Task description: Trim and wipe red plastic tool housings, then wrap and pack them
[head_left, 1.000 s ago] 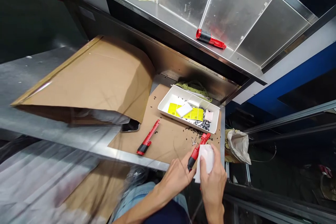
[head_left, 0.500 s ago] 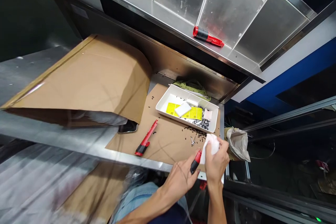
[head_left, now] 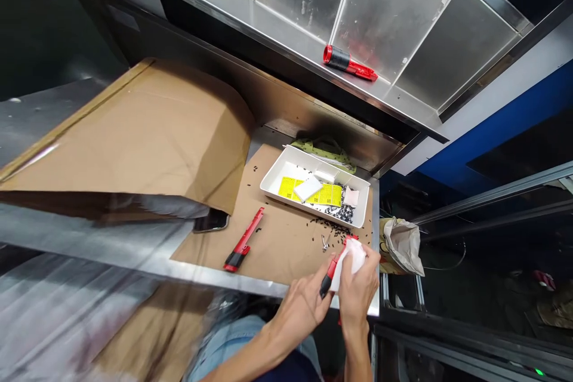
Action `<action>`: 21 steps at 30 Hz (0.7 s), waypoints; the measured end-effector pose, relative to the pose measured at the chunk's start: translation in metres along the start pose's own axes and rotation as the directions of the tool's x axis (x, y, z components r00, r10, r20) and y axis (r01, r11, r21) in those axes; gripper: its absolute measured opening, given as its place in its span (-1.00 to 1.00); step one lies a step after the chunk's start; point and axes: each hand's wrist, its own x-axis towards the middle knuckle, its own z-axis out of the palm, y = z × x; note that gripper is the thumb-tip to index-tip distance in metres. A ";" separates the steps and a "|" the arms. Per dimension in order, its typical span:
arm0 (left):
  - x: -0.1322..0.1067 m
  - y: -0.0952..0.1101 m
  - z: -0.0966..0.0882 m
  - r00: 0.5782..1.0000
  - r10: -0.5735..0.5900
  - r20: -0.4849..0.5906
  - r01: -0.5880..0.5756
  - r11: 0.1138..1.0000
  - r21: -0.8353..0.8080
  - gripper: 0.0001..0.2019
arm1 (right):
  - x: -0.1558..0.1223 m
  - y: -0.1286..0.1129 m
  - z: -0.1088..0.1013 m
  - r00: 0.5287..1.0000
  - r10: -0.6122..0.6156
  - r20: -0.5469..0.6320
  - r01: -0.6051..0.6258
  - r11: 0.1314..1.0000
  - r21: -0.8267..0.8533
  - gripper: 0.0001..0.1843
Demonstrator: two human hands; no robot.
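My left hand (head_left: 308,295) is closed around the black end of a red-and-black plastic part (head_left: 328,278). In my right hand (head_left: 359,286) is a white cloth or tissue (head_left: 353,258), pressed against the red end of that part, whose tip shows just beyond it. A similar red-and-black part (head_left: 244,241) lies on the brown cardboard sheet (head_left: 273,256) to the left. Small metal clippers (head_left: 325,243) and many scattered black bits (head_left: 332,227) lie just beyond my hands.
A white tray (head_left: 270,184) holds yellow labels, a white block and black bits. Behind it sits a green bag (head_left: 325,152). Left stands a large cardboard box (head_left: 179,125) with a phone (head_left: 211,221) at its edge. Another red-and-black part (head_left: 350,63) rests on the metal shelf.
The cloth has slid back along the held part toward me, and the red tip now shows past it. The whole view has shifted slightly.
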 end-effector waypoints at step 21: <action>-0.001 -0.030 -0.007 0.992 0.113 -0.053 -0.113 0.994 -0.006 -0.46 | 0.049 0.046 -0.003 0.924 -0.181 0.338 0.163 0.983 0.081 -0.60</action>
